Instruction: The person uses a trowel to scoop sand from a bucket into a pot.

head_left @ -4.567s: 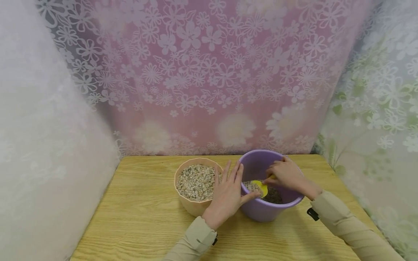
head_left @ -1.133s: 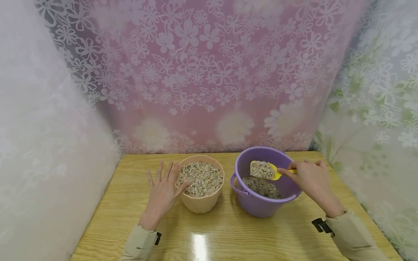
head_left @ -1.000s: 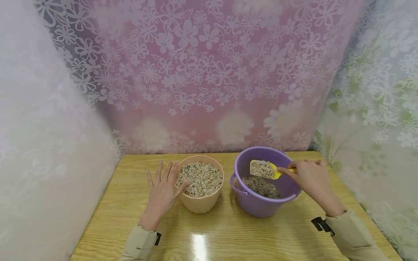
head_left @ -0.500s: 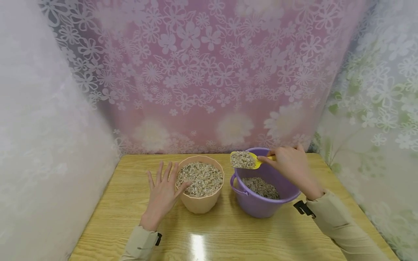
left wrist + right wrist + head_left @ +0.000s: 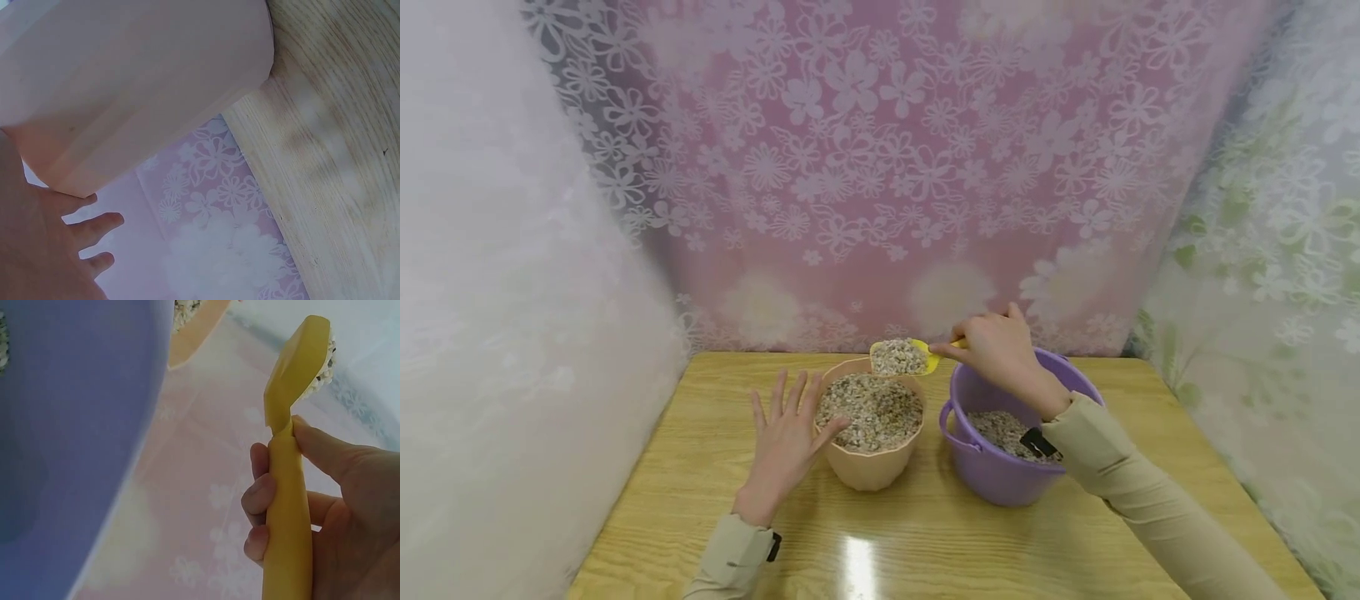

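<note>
In the head view my right hand (image 5: pixel 1000 354) grips a yellow scoop (image 5: pixel 931 357) heaped with pale gravel (image 5: pixel 898 357). The scoop hangs over the back rim of a peach pot (image 5: pixel 871 467), which is filled with similar gravel almost to its rim. My left hand (image 5: pixel 786 450) rests against the pot's left side, fingers straight and spread. The right wrist view shows fingers and thumb curled round the scoop's thick handle (image 5: pixel 287 519). In the left wrist view my left hand (image 5: pixel 44 237) lies along the pot's wall (image 5: pixel 144 81).
A purple bucket (image 5: pixel 1000 479) with some gravel at its bottom stands right of the pot, under my right forearm. Both stand on a wood-grain table (image 5: pixel 700 433). Floral cloth (image 5: pixel 880 167) hangs behind and at both sides.
My right hand has lifted the loaded scoop out of the purple bucket and carried it left to the pot. The left hand moved earlier from the bucket's rim to the pot's left side.
</note>
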`<state>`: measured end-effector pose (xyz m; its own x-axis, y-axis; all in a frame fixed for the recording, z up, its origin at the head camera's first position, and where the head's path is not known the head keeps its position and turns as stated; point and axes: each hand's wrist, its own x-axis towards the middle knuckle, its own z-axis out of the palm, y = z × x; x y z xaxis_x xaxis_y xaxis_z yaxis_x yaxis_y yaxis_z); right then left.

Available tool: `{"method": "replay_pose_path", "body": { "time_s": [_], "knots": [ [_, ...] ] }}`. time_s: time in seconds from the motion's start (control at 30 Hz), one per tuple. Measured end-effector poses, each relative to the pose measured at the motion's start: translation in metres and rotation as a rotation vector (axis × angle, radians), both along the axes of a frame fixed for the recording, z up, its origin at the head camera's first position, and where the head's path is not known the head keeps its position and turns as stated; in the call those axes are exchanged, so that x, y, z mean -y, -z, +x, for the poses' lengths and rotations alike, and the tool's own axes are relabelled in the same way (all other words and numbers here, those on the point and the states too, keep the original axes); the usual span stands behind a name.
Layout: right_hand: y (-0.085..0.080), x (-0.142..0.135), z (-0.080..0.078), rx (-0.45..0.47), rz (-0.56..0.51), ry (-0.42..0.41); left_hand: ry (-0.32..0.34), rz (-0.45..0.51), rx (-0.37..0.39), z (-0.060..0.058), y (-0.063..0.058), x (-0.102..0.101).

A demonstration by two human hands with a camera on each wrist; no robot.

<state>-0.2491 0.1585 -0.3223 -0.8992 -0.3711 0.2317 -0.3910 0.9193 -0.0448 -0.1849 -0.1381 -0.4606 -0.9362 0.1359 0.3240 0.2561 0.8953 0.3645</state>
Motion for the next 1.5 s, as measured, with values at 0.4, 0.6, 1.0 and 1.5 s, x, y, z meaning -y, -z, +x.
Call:
{"method": "replay_pose_path", "body": {
  "time_s": [0.4, 0.6, 1.0, 1.5],
  "knots": [
    [0.021, 0.042, -0.021, 0.047, 0.176, -0.088, -0.009, 0.008, -0.001, 0.000, 0.002, -0.002],
    [0.026, 0.059, -0.021, 0.000, 0.265, -0.107, -0.020, -0.019, -0.048, -0.001, 0.003, -0.001],
    [0.025, 0.079, -0.022, 0.001, 0.321, -0.118, -0.021, -0.011, -0.051, -0.001, 0.004, 0.000],
    [0.026, 0.082, -0.038, -0.111, 0.468, -0.022, -0.034, -0.003, -0.062, -0.002, 0.006, -0.001]
  ]
}}
